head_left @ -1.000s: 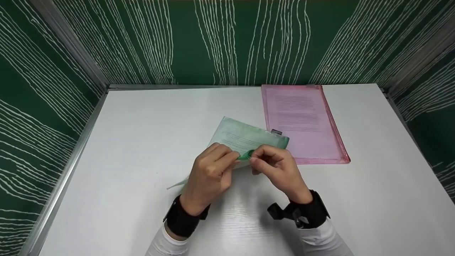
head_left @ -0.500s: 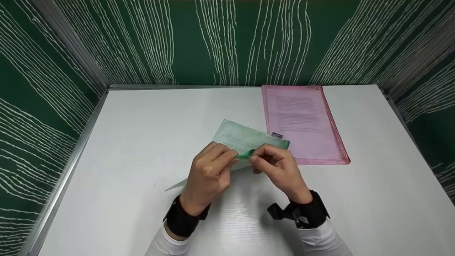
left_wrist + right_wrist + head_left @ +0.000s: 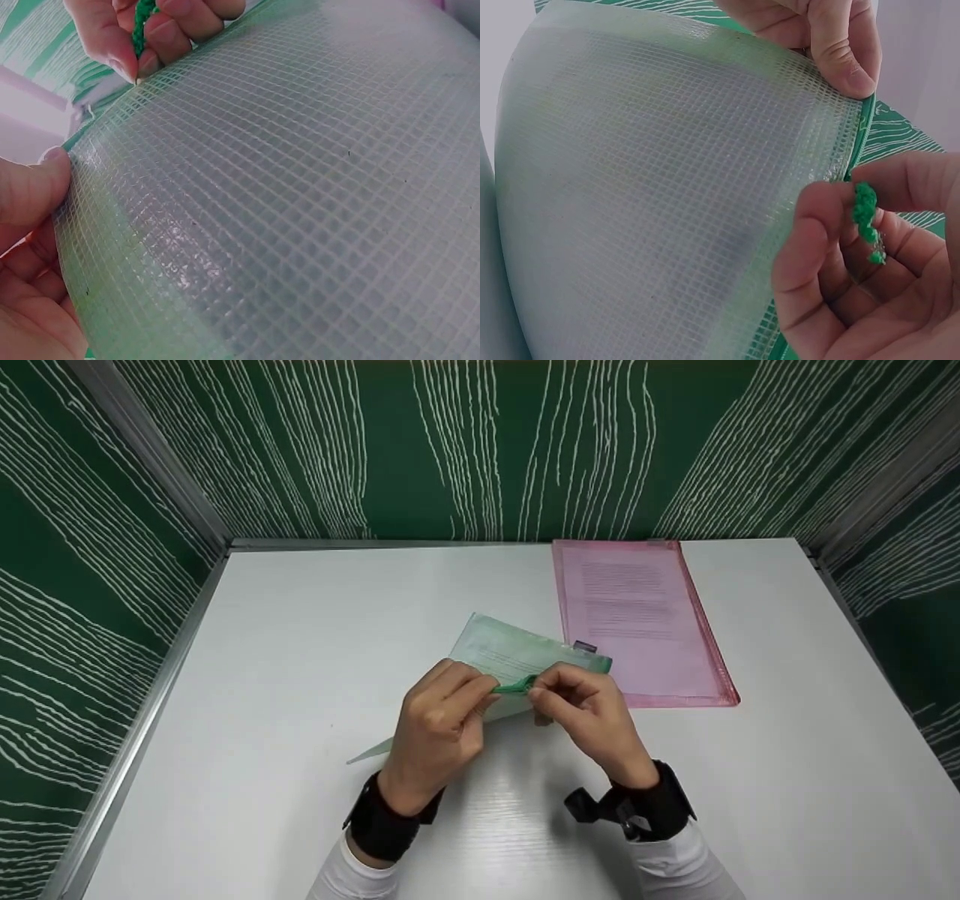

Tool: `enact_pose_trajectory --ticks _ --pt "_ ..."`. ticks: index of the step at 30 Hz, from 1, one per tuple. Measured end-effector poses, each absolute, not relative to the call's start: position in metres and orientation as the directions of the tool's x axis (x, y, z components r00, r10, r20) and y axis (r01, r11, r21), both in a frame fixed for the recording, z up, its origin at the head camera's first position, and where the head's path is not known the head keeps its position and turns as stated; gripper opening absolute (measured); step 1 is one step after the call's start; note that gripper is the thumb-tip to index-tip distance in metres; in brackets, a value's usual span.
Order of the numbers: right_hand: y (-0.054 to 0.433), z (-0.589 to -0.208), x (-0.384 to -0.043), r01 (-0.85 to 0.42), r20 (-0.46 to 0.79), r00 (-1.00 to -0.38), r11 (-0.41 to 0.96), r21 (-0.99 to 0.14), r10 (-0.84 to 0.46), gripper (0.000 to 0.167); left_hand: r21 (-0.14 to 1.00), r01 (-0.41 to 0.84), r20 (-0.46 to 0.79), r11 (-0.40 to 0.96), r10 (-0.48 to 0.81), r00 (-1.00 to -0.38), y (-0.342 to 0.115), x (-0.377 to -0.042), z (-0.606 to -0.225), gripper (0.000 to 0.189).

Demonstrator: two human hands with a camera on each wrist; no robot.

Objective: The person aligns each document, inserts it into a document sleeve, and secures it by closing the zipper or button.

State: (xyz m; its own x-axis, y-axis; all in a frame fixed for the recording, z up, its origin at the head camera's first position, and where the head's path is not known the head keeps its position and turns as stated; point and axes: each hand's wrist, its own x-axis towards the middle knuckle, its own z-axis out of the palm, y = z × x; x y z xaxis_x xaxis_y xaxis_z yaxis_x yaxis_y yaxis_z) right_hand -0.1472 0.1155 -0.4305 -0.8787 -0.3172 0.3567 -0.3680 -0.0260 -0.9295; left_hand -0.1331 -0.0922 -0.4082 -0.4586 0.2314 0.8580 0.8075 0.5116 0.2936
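A clear green mesh zipper pouch [image 3: 517, 649], with a printed sheet showing inside, is held bent above the table. My left hand [image 3: 439, 720] pinches its green zipper edge between thumb and fingers; the left wrist view shows the grid surface [image 3: 285, 195] close up. Just to the right, my right hand [image 3: 589, 716] pinches at the same edge. From its fingertips a short green cord [image 3: 865, 210] hangs, seemingly the zipper's pull. The slider itself is hidden by the fingers.
A pink zipper pouch [image 3: 637, 667] with a printed sheet lies flat at the back right, partly behind the green one. A small dark tab [image 3: 585, 646] shows at the green pouch's upper edge. Green walls with white lines border the white table [image 3: 300, 660].
My left hand has shifted slightly left along the zipper edge, away from the right hand, so more green edge shows between them. The pouch has dipped a little. My right hand is nearly still.
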Motion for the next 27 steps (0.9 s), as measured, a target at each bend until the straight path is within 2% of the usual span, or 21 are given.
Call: enact_pose_trajectory --ticks 27 --pt "0.1163 -0.4294 -0.1498 -0.297 0.272 -0.931 0.072 -0.952 -0.243 0.01 0.314 0.794 0.863 0.52 0.192 -0.467 -0.0958 -0.1312 -0.4038 0.005"
